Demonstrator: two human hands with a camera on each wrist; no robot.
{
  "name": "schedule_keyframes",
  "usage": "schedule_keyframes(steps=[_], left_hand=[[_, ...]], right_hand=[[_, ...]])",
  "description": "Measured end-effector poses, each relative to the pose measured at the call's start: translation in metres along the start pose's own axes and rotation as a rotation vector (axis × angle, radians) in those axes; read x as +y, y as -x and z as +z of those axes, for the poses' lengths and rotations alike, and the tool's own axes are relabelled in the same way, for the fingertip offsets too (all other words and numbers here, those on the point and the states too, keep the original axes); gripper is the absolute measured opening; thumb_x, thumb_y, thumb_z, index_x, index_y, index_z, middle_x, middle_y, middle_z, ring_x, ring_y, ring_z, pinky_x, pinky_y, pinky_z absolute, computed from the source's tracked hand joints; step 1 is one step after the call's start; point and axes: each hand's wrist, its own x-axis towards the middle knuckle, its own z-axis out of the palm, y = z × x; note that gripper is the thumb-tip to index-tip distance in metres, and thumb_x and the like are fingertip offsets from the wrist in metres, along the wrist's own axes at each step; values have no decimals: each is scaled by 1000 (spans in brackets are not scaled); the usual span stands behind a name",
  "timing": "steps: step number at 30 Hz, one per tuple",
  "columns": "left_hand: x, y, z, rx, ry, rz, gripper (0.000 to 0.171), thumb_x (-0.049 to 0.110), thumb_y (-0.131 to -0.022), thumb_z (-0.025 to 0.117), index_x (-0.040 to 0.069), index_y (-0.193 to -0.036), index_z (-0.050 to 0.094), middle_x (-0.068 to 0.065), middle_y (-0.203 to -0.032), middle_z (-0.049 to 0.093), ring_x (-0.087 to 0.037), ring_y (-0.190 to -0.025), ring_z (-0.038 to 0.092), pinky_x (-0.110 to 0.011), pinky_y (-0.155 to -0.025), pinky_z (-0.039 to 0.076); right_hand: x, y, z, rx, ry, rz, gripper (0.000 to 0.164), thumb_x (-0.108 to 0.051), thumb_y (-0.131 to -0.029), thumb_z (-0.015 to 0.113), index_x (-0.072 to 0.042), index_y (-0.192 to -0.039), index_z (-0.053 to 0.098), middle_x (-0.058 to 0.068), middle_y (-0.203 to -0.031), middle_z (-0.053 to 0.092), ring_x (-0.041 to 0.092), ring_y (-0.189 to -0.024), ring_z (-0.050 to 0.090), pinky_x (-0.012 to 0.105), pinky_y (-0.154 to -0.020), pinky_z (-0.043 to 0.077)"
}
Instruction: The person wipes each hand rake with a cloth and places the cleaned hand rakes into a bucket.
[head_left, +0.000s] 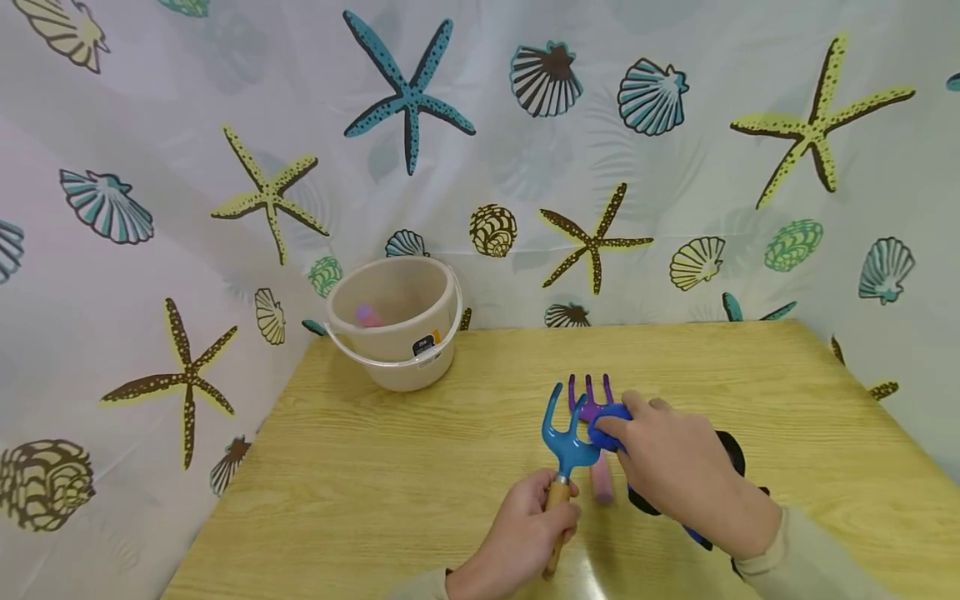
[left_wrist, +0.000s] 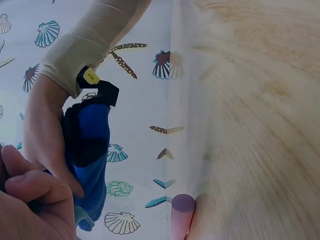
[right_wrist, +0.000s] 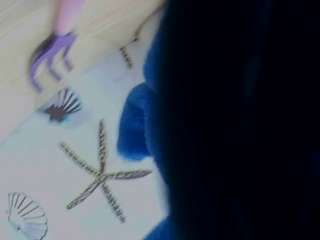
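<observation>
My left hand point(head_left: 528, 525) grips the wooden handle of a blue hand fork point(head_left: 570, 452), its tines pointing up and away. In my right hand point(head_left: 682, 458) is a blue cloth point(head_left: 609, 429), pinched at the right side of the fork's head and overlapping its tines in the head view. The left wrist view shows the plush blue cloth point(left_wrist: 92, 180) with black parts, hanging under my right hand. Behind the cloth, a purple hand fork point(head_left: 588, 408) with a pink handle point(head_left: 602, 479) lies on the table. Darkness hides much of the right wrist view.
A cream bucket point(head_left: 405, 375) with its handle lowered stands at the table's back left, holding a pink and purple object point(head_left: 367, 315). The wooden table point(head_left: 360, 483) backs onto a white curtain point(head_left: 487, 150) printed with shells and starfish.
</observation>
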Motion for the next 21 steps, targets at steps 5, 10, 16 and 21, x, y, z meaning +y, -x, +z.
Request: schedule_keyframes(steps=[5, 10, 16, 21], left_hand=[[3, 0, 0, 13, -3, 10, 16, 12, -96, 54, 3, -109, 56, -1, -72, 54, -11, -59, 43, -21, -47, 36], [6, -1, -3, 37, -10, 11, 18, 13, -96, 55, 1, -109, 56, -1, -73, 54, -12, -64, 46, -21, -54, 38], [6, -1, -3, 33, -18, 1, 17, 11, -96, 54, 2, -110, 55, -1, -74, 54, -12, -63, 46, -21, -52, 38], [3, -1, -2, 25, -38, 12, 17, 11, -96, 53, 3, -111, 54, -1, -73, 53, -12, -60, 45, -22, -49, 37]], right_hand=[[9, -4, 9, 127, 54, -30, 30, -20, -80, 81, -21, -110, 77, 11, -103, 65, 31, -83, 69, 29, -38, 45], [7, -5, 13, 229, 81, -83, 33, -17, -79, 81, -17, -111, 74, 16, -107, 66, 36, -84, 68, 36, -44, 54], [-3, 0, 2, 41, -147, -30, 31, -22, -82, 81, -26, -113, 76, 13, -118, 69, 25, -86, 71, 28, -46, 49], [-9, 0, -8, -40, -197, -63, 30, -23, -86, 78, -25, -115, 75, 9, -117, 69, 21, -86, 70, 32, -55, 55]])
